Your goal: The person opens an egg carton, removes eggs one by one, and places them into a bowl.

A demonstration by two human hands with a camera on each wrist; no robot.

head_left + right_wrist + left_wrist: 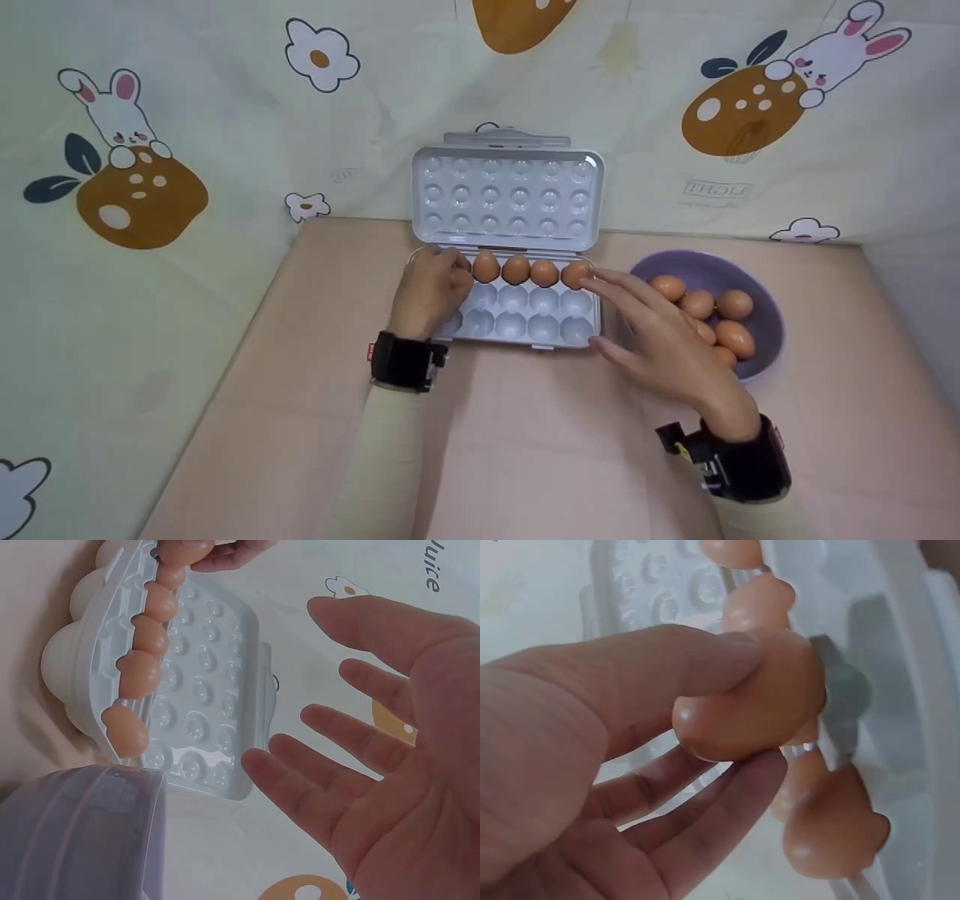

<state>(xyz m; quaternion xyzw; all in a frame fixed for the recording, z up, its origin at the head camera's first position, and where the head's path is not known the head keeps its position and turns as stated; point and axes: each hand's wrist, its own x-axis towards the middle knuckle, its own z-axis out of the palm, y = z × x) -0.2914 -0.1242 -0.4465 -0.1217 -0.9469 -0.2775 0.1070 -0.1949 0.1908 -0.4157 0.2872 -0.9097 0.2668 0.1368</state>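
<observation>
My left hand [429, 291] is over the left end of the white egg tray [544, 330]. In the left wrist view its thumb and fingers pinch a brown egg [787, 690] above the tray's hollows. The head view mostly hides that egg behind the hand. A row of brown eggs [516, 269] fills the back of the tray, while the middle and front hollows show bare. My right hand [671, 349] hovers between the tray's right end and the purple bowl [766, 352], fingers spread and holding nothing, as the right wrist view shows.
The tray's hinged lid [506, 210] stands raised behind it, against the printed cloth backdrop [225, 150]. Several brown eggs [735, 304] lie in the bowl at the right. Pale pink cloth covers the table [540, 442].
</observation>
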